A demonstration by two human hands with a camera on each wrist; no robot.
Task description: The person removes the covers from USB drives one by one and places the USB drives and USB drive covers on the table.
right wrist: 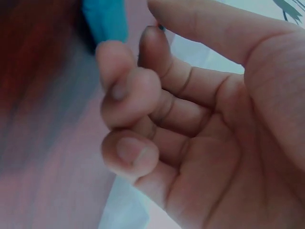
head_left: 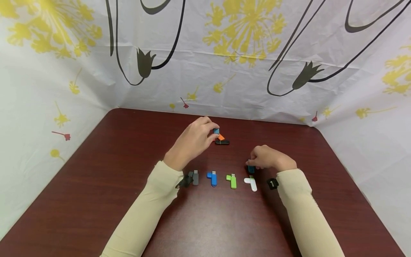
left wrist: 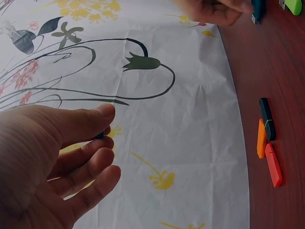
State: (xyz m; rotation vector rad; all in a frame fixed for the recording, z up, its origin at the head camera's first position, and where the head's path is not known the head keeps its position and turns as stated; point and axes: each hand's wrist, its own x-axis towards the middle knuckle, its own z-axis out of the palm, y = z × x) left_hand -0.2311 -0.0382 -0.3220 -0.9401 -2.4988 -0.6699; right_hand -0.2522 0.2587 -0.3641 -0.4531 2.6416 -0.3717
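Observation:
My left hand (head_left: 195,139) pinches a small blue piece (head_left: 216,131), perhaps a USB stick, between thumb and index finger above the far part of the table. In the left wrist view only a dark sliver of it shows at the fingertips. Low over the table, my right hand (head_left: 268,157) has loosely bent fingers beside a teal USB stick (head_left: 250,169). The right wrist view shows that teal stick (right wrist: 106,19) blurred, past the fingertips. Just nearer lies a white USB stick (head_left: 252,184), its cap turned out sideways.
Grey (head_left: 195,177), blue (head_left: 213,178) and green (head_left: 233,181) USB sticks lie in a row, plugs pointing away. Below the left hand are black (head_left: 222,142), orange (left wrist: 261,138) and red (left wrist: 273,164) sticks. A patterned cloth (head_left: 192,82) surrounds the dark table (head_left: 80,171).

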